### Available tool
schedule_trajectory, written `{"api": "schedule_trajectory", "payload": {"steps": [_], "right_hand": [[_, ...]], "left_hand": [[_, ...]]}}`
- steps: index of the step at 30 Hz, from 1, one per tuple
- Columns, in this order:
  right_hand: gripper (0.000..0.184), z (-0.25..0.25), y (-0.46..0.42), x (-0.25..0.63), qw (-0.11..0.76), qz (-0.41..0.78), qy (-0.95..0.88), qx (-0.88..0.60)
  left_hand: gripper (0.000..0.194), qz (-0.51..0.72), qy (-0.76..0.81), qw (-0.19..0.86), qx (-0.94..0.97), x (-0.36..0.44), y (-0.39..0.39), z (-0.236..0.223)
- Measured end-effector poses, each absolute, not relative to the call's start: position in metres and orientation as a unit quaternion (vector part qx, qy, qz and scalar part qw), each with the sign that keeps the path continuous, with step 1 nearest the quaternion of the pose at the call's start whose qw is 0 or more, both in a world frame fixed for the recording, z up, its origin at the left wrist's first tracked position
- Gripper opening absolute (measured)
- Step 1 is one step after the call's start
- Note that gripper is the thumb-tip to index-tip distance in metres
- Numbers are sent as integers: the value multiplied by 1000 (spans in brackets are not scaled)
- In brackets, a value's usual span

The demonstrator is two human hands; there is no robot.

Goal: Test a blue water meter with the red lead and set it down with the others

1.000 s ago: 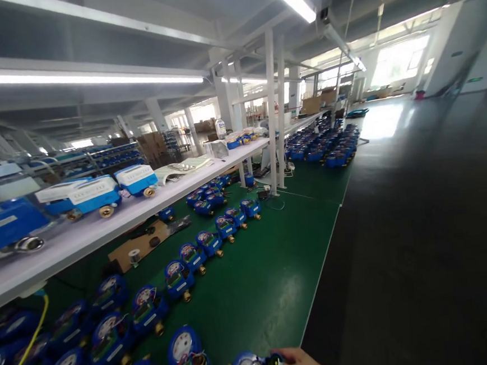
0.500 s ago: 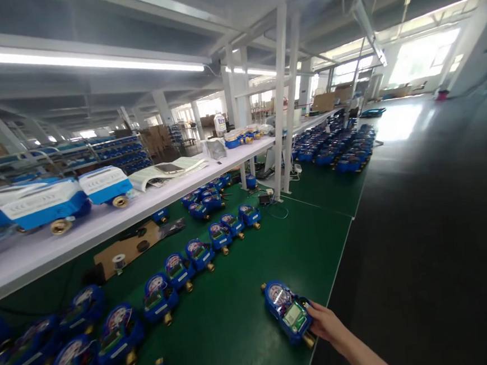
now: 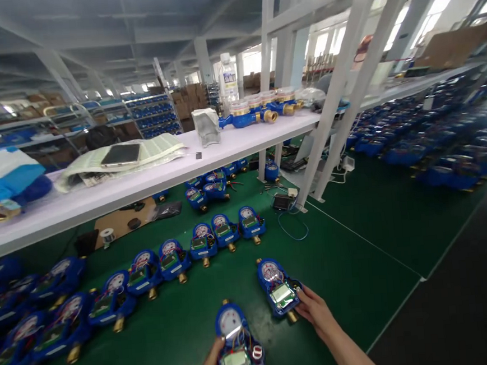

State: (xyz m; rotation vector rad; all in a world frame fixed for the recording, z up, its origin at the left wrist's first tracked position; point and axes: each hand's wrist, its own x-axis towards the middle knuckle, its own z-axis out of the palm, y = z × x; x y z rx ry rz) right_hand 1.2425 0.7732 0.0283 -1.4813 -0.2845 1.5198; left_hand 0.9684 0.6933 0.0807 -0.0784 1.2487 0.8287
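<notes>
Head view: nearest, the left hand (image 3: 215, 354) is closed on the left rim of a blue-cased meter with white dial and exposed green circuit board (image 3: 241, 340); its thumb shows, the remaining fingers are hidden. This unit's long axis runs almost straight ahead, dial end and brass fitting pointing away from the person, display end toward the person.

Slightly farther, right of the first unit, the right hand (image 3: 314, 306) is closed on the right rim, display end, of a second blue-cased meter with brass fittings at both ends (image 3: 273, 290). Its long axis slants from near right to far left, dial end away. Whether it rests on the green floor (image 3: 330, 265) cannot be told.

Handling: expect a stiff, fairly heavy body with smooth, possibly slippery walls. Treat wires and board as fragile. Grip the outer casing or brass fittings.

Beyond stand a row of similar blue meters (image 3: 203, 243) and the white-topped desk (image 3: 251, 141).
</notes>
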Motion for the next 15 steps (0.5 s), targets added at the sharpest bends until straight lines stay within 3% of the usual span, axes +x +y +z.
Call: {"api": "schedule_trajectory", "payload": {"steps": [8, 15], "right_hand": [[98, 33, 812, 1255, 459, 664, -114, -579], [92, 24, 841, 1262, 470, 641, -106, -597]], "left_hand": [[50, 425, 525, 737, 29, 1007, 785, 45], [39, 413, 527, 739, 75, 1008, 829, 35]]}}
